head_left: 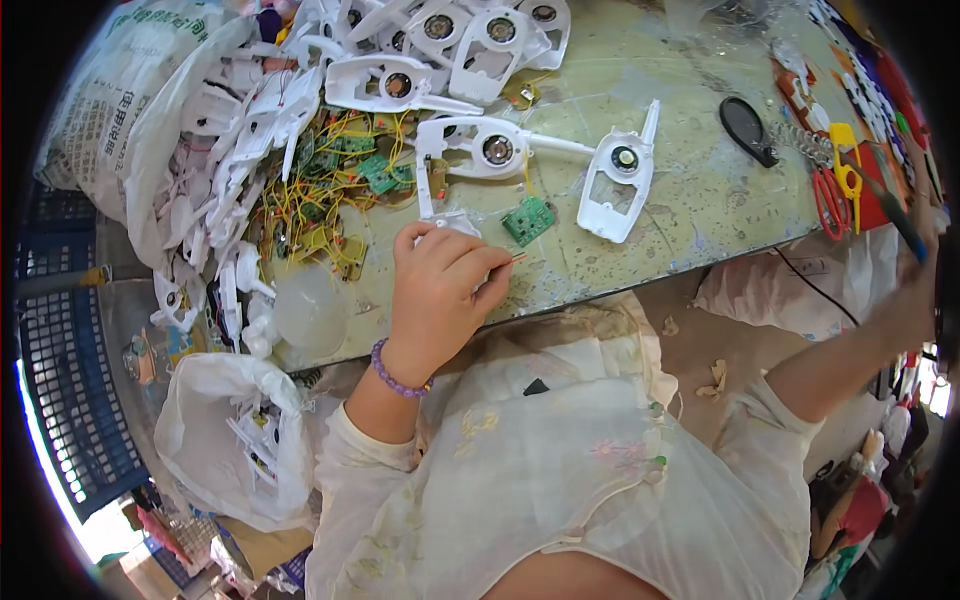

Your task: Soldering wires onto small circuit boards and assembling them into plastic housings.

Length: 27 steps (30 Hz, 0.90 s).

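My left hand [445, 275], with a purple bead bracelet at the wrist, is closed in a pinch near the table's front edge. Thin red wires [518, 257] poke out from between its thumb and forefinger. Under its fingertips lies part of a white plastic housing [455, 222]. Just beyond the wires rests a green circuit board [528, 220], a yellow wire running up toward an open white housing with a round speaker [497, 150]. At the far right my right hand [928, 250], partly dark and blurred, grips a soldering iron [903, 220] with a blue handle, beside a coiled-spring stand [800, 143].
Another white housing [612, 190] lies right of the board. Wired circuit boards [320, 190] and white housings [400, 85] are heaped left and behind. Red scissors [830, 203], a yellow tool [846, 175] and a black ring-shaped part [745, 130] lie right. A white bag [230, 430] hangs lower left.
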Each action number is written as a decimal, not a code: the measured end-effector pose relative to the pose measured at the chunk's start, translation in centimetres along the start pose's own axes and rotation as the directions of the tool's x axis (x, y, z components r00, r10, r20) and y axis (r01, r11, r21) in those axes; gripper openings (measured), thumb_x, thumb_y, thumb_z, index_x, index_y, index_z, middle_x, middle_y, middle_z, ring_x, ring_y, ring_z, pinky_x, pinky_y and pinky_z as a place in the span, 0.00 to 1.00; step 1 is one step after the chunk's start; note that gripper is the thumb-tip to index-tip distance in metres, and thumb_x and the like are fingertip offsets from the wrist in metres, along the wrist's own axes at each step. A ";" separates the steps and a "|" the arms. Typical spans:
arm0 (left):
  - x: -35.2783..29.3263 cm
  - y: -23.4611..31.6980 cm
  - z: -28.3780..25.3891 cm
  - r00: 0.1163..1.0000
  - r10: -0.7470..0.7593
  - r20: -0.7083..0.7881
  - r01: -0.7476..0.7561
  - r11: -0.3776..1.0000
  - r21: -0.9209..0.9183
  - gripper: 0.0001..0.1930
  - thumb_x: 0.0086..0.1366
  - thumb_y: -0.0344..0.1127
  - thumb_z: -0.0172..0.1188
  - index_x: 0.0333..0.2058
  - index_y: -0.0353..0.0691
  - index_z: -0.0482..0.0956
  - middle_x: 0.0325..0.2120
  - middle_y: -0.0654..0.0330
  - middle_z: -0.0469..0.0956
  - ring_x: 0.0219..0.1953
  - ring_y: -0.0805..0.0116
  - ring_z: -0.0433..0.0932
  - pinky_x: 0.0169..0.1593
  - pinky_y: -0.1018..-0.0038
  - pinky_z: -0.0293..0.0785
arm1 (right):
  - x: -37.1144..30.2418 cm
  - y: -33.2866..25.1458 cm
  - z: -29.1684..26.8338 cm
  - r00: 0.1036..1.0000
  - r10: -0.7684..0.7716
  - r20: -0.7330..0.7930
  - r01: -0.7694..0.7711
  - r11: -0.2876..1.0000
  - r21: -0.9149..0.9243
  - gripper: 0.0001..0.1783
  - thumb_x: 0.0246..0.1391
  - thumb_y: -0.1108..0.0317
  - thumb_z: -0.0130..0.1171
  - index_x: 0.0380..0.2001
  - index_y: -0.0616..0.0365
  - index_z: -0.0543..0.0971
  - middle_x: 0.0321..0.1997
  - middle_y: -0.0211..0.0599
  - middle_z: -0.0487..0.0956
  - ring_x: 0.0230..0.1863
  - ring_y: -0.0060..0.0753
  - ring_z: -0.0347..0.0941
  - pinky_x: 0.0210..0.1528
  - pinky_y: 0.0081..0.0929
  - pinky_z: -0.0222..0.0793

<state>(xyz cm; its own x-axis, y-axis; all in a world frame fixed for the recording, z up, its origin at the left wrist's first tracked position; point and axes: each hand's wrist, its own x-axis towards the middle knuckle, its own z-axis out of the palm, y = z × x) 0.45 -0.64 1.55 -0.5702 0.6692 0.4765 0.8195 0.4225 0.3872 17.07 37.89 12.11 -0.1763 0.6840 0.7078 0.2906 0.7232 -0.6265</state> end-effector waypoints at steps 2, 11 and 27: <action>-0.1 -0.7 -0.4 1.000 -0.019 0.022 0.019 1.000 -0.013 0.07 0.48 0.29 0.67 0.26 0.45 0.78 0.27 0.66 0.76 0.34 0.66 0.75 0.47 0.65 0.64 | -1.2 1.1 -2.2 0.989 0.039 -0.143 0.026 0.903 0.429 0.18 0.61 0.62 0.50 0.38 0.71 0.77 0.28 0.32 0.77 0.23 0.20 0.57 0.25 0.20 0.54; 1.7 -2.1 -0.1 0.962 0.136 0.235 -0.117 0.989 -0.095 0.07 0.49 0.25 0.65 0.27 0.38 0.76 0.43 0.59 0.80 0.46 0.58 0.79 0.45 0.66 0.77 | -17.3 -1.9 1.3 0.818 -0.479 0.318 0.027 0.584 0.811 0.15 0.59 0.59 0.58 0.35 0.62 0.74 0.23 0.36 0.73 0.21 0.32 0.69 0.21 0.29 0.65; 1.3 -2.0 0.5 0.978 0.138 0.156 -0.137 0.990 -0.016 0.08 0.49 0.26 0.67 0.28 0.38 0.77 0.39 0.60 0.81 0.39 0.62 0.81 0.40 0.70 0.78 | -19.4 -4.4 5.0 0.569 -0.750 0.338 0.155 0.501 0.852 0.11 0.49 0.70 0.63 0.34 0.63 0.76 0.23 0.31 0.73 0.18 0.28 0.68 0.15 0.24 0.61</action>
<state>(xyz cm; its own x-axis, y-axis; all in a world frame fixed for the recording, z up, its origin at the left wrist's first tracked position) -1.94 -0.31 1.02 -0.4358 0.8082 0.3961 0.8888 0.3172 0.3308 14.49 21.97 -0.49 -0.6357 -0.1206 0.7625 -0.6825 0.5492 -0.4821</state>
